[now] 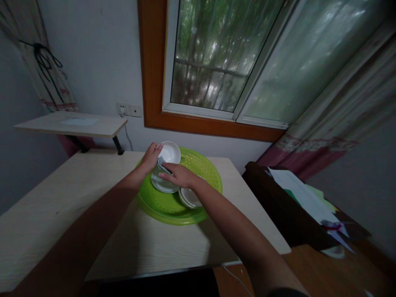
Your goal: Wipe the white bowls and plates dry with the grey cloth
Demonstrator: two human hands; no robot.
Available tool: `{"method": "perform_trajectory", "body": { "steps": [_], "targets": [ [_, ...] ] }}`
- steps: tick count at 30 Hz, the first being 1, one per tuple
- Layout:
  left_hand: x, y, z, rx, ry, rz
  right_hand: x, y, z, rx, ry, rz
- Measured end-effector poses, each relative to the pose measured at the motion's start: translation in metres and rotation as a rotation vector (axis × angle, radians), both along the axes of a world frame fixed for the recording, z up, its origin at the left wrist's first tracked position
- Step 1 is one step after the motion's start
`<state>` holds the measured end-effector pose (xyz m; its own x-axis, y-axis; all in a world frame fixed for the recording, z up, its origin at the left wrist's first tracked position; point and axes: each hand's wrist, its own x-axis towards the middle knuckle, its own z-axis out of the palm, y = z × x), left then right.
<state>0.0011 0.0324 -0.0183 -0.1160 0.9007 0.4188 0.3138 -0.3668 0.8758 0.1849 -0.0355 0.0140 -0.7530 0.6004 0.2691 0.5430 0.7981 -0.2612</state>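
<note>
Over the far left part of a green plastic basin (213,173) on the table, my left hand (151,155) grips a white bowl (170,152) by its left rim, the bowl's inside turned toward me. My right hand (179,175) is closed on a grey-blue cloth (161,161), which lies against the bowl's near edge. Below the right hand another bowl (163,186) rests in the basin, partly covered by the fingers. Stacked bowls (189,199) sit to its right, partly hidden behind my right wrist.
The pale wooden table (167,247) runs up to the window wall. A raised shelf (77,123) stands at its back left, with a paper on it. Power sockets (128,109) are on the wall. Right of the table, papers (303,194) lie on dark furniture.
</note>
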Motion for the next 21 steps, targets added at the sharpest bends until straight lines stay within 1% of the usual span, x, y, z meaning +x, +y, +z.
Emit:
{"method": "perform_trajectory", "body": {
  "steps": [3,6,9,12,15,18,21],
  "targets": [
    [-0.001,0.001,0.0,0.013,0.039,0.049,0.002,0.002,0.002,0.005,-0.082,-0.044],
    [-0.001,0.0,0.001,-0.004,0.082,0.062,0.004,0.007,-0.001,0.119,-0.189,-0.121],
    [0.0,-0.004,0.005,-0.03,0.149,0.037,0.007,0.011,-0.007,0.236,-0.254,-0.159],
    [0.002,-0.009,0.008,-0.036,0.193,0.008,0.01,0.012,-0.012,0.319,-0.26,-0.223],
    [0.003,-0.012,0.01,-0.035,0.174,0.015,0.011,0.011,-0.013,0.372,-0.238,-0.262],
    [0.002,-0.012,0.009,-0.041,0.15,0.027,0.007,0.01,-0.012,0.336,-0.25,-0.226],
    [0.0,-0.01,0.007,-0.046,0.145,0.042,0.002,0.006,-0.008,0.215,-0.263,-0.186]
  ]
}}
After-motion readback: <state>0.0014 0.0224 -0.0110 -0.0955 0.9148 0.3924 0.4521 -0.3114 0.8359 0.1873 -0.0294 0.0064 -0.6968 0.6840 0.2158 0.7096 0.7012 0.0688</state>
